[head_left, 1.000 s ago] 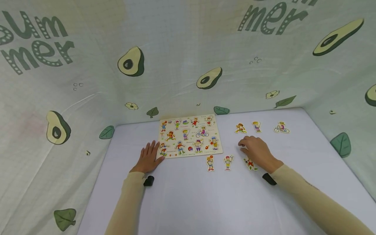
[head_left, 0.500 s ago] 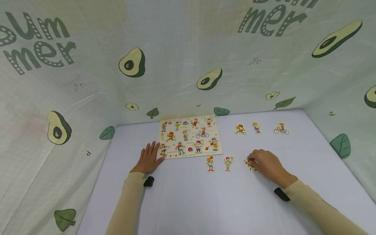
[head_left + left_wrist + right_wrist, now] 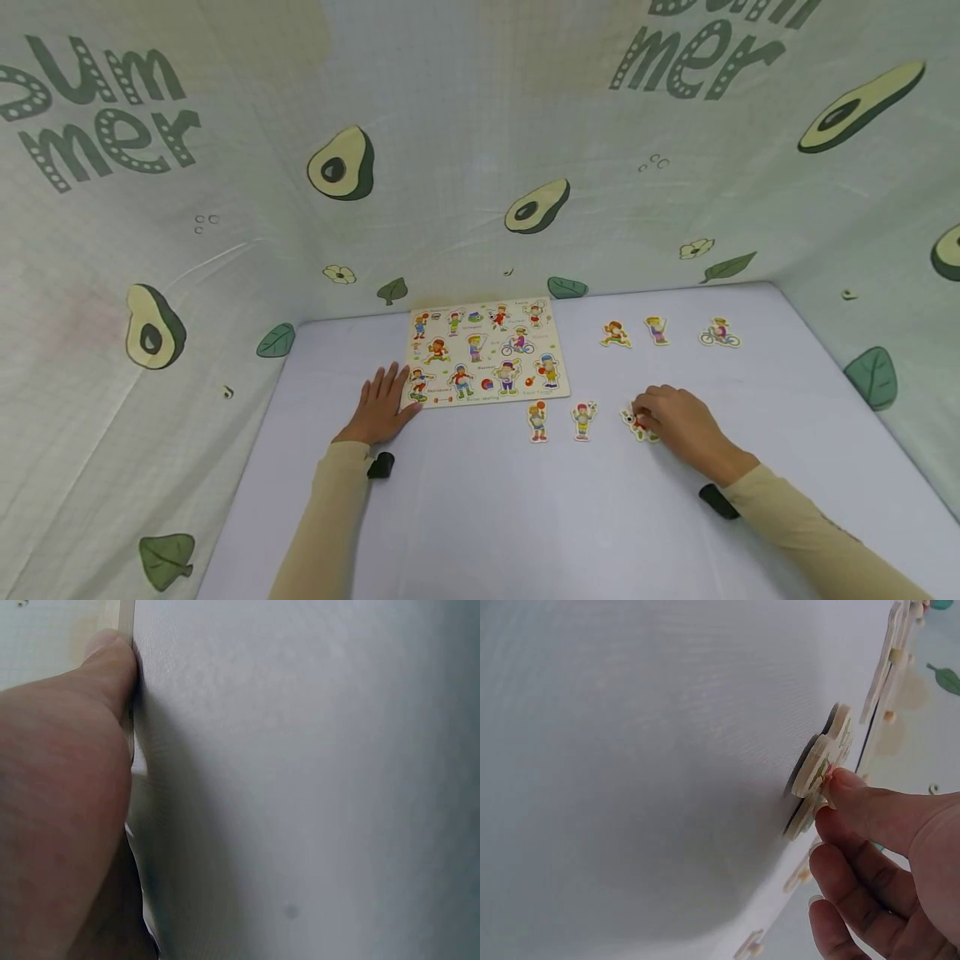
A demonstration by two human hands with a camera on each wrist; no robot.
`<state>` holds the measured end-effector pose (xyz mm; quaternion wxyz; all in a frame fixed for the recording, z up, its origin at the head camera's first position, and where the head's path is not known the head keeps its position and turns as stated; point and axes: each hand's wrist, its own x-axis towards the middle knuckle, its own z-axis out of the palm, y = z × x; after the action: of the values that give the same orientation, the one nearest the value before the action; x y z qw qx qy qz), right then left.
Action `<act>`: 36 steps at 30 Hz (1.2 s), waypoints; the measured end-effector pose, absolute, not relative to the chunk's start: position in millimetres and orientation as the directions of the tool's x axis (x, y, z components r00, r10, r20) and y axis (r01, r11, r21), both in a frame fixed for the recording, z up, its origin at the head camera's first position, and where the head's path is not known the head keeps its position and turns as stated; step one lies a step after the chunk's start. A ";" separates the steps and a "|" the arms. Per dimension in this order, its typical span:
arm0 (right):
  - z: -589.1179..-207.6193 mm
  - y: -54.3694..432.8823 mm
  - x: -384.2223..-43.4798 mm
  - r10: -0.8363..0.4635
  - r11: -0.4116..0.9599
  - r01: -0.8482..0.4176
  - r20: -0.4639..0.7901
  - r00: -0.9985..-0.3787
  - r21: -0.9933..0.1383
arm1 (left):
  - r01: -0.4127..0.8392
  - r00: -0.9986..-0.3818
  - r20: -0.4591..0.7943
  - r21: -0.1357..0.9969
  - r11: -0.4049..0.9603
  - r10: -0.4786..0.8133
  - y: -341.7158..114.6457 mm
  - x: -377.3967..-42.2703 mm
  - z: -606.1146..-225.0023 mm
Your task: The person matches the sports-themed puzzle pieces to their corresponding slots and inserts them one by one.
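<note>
Reference landmark: a flat, cream-coloured rectangular wooden puzzle board (image 3: 495,354) with rows of colourful sports figures, lying toward the far side of the white-covered table (image 3: 450,517); whether any of its figures are inset pieces is too small to tell. Left hand (image 3: 378,408) laid palm down at the board's left edge, fingers spread, index fingertip touching that edge and thumb on the near left corner; wrist view confirms thumb contact with the board's rim. Right hand (image 3: 682,425) is beyond the board's near right corner, thumb and forefinger pinching a cut-out wooden footballer piece (image 3: 632,423) in red with a black-and-white ball, remaining fingers curled below; any knob on this piece is hidden by the fingertips, and whether it is clear of the table cannot be told. Two more painted wooden cut-outs noted: a figure raising an orange ball (image 3: 537,422), just beside the board's near edge at its right end, and a pink-capped figure with a white ball (image 3: 582,421), just off the same corner. Right of the board, level with its upper half, a row of three: brown-haired runner (image 3: 615,334), golfer in purple trousers (image 3: 657,330), cyclist on a blue bicycle (image 3: 720,332), the last farthest from the board. Behind the board: pale hanging cloth (image 3: 450,125) printed with avocados and leaves.
</note>
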<state>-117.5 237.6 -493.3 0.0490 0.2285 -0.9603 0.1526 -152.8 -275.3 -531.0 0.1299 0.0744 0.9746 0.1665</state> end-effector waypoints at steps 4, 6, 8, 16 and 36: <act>-492.9 236.4 -120.0 -0.434 0.844 -0.473 0.196 -0.879 -0.253 | 0.099 -0.955 -0.229 0.344 0.934 0.185 -274.9 -152.4 -530.6; -491.9 235.2 -121.9 -0.442 0.839 -0.484 0.209 -0.873 -0.250 | 0.098 -0.956 -0.228 0.343 0.934 0.185 -274.5 -152.2 -530.3; -490.1 233.8 -124.3 -0.447 0.835 -0.491 0.217 -0.868 -0.247 | 0.099 -0.956 -0.228 0.341 0.935 0.184 -273.8 -152.1 -529.7; -479.5 223.4 -137.8 -0.469 0.823 -0.516 0.229 -0.853 -0.238 | 0.113 -0.958 -0.212 0.335 0.935 0.192 -274.2 -151.8 -530.7; -450.1 171.3 -182.9 -0.493 0.794 -0.544 0.238 -0.837 -0.270 | 0.106 -0.952 -0.235 0.352 0.930 0.197 -269.8 -148.0 -518.5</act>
<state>-182.9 171.3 -450.1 0.0779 0.2746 -0.9440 0.1657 -148.0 -269.8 -518.5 0.1342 0.0777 0.9732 0.1701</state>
